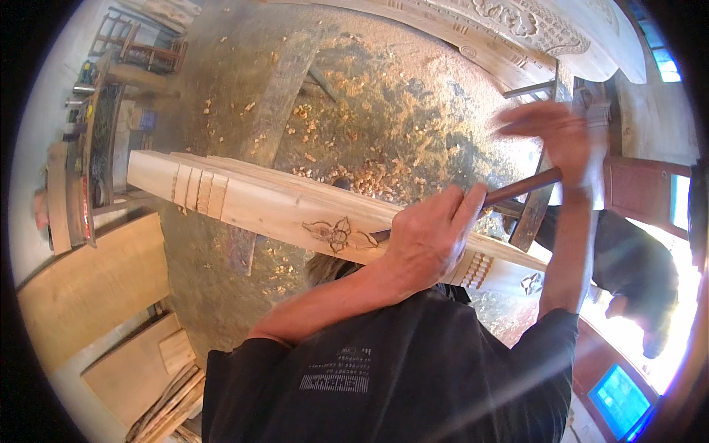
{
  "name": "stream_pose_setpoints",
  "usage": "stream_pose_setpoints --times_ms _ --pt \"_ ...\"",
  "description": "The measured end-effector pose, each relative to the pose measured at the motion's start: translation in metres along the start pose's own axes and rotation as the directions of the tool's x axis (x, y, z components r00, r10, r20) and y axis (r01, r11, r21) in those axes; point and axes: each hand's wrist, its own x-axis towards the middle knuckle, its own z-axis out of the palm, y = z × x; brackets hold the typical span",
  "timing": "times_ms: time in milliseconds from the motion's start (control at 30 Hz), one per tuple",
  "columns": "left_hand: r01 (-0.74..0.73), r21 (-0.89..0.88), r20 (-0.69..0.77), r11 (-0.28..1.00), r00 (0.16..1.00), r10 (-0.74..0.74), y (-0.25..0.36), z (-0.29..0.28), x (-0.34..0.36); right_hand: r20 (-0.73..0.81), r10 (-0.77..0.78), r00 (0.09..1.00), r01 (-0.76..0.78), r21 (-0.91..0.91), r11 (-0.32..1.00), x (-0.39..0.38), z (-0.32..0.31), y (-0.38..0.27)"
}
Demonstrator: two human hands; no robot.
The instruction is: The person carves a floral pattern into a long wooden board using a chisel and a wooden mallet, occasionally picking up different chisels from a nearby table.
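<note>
Blk short-slv T-shirt (458,369) worn, forearms bare.
Pale grey print (334,382) is seen on the dark fabric: a few small lines of lettering, w/ a wider barred block next to them. L slv (235,369) & R slv (557,340) are cut short, both plain blk. L hand (432,236) & R hand (565,140) are ungloved, R hand blurred.

A narrow worktop (284,107) runs beneath the beam (258,203) at left; shavings (377,179) litter the stained floor (225,74), thickest on the beam's far side.
</note>
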Motion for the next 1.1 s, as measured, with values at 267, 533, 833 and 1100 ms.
stream_pose_setpoints --times_ms 267,533,833,1100 --pt "0.000 0.035 -0.061 0.999 0.998 0.002 -0.002 -0.002 0.000 -0.146 -0.065 0.987 0.064 -0.011 0.998 -0.004 0.009 -0.006" --pt "-0.283 0.127 0.055 0.951 0.959 0.278 0.014 -0.018 -0.013 -0.199 -0.186 0.962 0.173 -0.085 0.981 -0.031 0.027 -0.034" --pt "-0.272 0.087 0.093 0.958 0.960 0.264 -0.002 -0.003 0.001 -0.273 -0.120 0.955 0.120 -0.014 0.993 -0.036 0.025 -0.024" --pt "-0.181 0.082 0.048 0.980 0.983 0.177 -0.005 -0.004 0.004 -0.286 -0.104 0.953 0.109 0.002 0.994 -0.022 0.023 -0.021"
